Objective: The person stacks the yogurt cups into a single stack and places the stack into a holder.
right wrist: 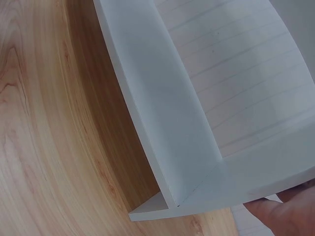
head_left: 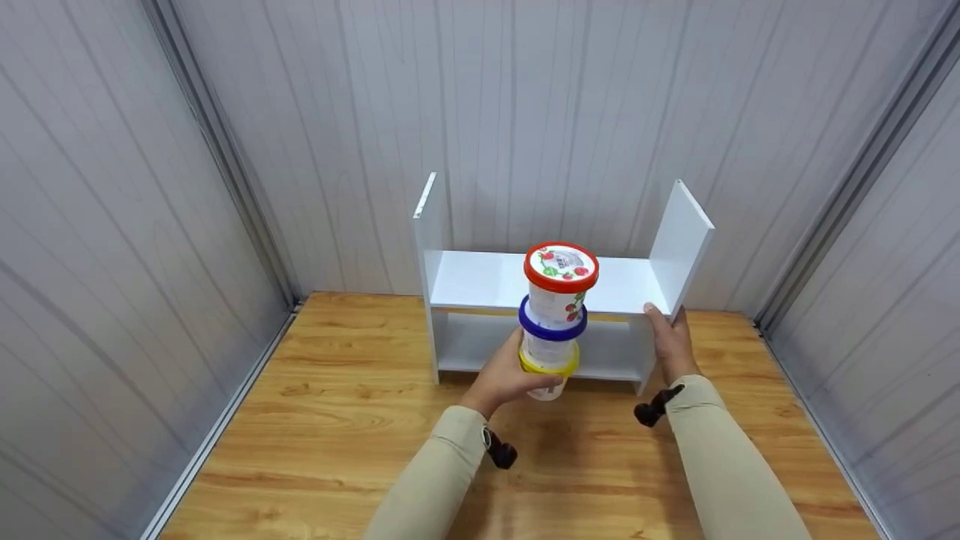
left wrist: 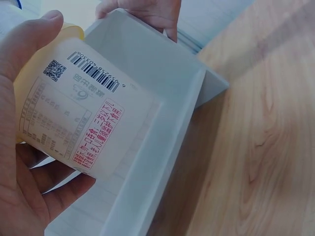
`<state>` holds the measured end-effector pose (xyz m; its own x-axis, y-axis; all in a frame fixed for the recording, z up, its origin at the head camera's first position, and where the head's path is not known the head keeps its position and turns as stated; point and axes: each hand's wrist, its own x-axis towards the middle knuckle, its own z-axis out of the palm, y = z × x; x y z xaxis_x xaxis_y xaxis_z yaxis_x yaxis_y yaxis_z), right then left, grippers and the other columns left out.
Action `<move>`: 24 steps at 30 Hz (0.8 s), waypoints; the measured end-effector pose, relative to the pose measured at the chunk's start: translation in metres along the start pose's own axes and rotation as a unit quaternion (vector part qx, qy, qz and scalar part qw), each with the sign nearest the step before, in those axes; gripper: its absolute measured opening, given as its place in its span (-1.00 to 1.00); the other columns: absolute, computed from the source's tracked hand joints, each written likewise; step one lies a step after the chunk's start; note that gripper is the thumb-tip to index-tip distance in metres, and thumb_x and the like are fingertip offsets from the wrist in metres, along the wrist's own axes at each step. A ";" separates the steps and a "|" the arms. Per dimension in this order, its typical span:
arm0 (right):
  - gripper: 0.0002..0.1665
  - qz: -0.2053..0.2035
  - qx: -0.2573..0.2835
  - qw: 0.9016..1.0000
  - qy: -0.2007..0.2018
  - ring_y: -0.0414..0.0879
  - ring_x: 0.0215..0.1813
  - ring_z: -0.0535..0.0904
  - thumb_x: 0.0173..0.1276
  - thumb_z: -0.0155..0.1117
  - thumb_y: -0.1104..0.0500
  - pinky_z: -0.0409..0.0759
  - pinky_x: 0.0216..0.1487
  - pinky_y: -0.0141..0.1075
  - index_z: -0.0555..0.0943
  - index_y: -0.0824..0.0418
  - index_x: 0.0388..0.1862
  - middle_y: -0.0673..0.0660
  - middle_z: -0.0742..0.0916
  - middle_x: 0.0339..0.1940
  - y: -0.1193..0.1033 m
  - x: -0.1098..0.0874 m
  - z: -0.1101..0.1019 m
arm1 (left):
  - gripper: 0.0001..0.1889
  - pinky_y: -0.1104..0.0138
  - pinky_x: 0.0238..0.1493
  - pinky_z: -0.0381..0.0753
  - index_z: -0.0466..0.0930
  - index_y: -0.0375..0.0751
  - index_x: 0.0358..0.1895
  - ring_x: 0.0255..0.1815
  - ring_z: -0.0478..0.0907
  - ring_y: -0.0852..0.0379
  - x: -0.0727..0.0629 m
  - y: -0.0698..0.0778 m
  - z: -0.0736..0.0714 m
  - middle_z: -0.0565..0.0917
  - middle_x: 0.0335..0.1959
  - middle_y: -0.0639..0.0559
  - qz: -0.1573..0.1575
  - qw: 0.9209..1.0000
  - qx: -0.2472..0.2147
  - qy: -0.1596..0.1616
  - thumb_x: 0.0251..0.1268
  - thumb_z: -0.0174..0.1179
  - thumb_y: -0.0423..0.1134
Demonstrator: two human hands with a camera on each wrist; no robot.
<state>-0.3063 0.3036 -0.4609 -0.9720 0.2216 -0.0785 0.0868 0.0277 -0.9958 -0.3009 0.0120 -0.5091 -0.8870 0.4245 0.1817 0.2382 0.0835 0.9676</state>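
In the head view, three white tubs stand stacked, with a red-lidded tub [head_left: 562, 268] on top, a blue-lidded tub [head_left: 550, 321] in the middle and a yellow-lidded tub [head_left: 546, 391] lowest. My left hand [head_left: 506, 375] grips the lowest tub, thumb on one side and fingers round the other, holding the stack in front of a white two-tier shelf [head_left: 480, 277]. Barcode and printed label of the lowest tub [left wrist: 74, 108] face the left wrist camera. My right hand [head_left: 671, 345] holds the shelf's right side panel, thumb on the upper board's front corner; its other fingers are partly hidden.
The shelf stands on a wood-grain tabletop [head_left: 345, 420] near the back wall [head_left: 495, 112]. Two upright side panels, one being the left panel [head_left: 429, 240], rise above the upper board. Grey-white walls enclose the left and right sides.
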 end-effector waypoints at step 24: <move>0.20 0.015 -0.017 1.000 0.012 0.07 0.66 -0.15 0.37 0.10 -0.46 -0.13 0.62 0.08 -0.35 -0.18 0.68 0.07 -0.10 0.71 0.030 0.033 -0.004 | -0.09 0.01 0.28 0.50 0.28 0.26 0.35 0.16 0.57 0.14 0.015 0.035 -0.018 0.60 0.16 0.23 0.002 1.000 0.011 -0.005 -0.11 0.63 0.05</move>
<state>-0.3346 0.3155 -0.4934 -0.9635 0.2457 -0.1062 0.1230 0.0540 -0.9909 -0.3129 0.0045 -0.4697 -0.8822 0.4334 0.1843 0.2509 0.1013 0.9627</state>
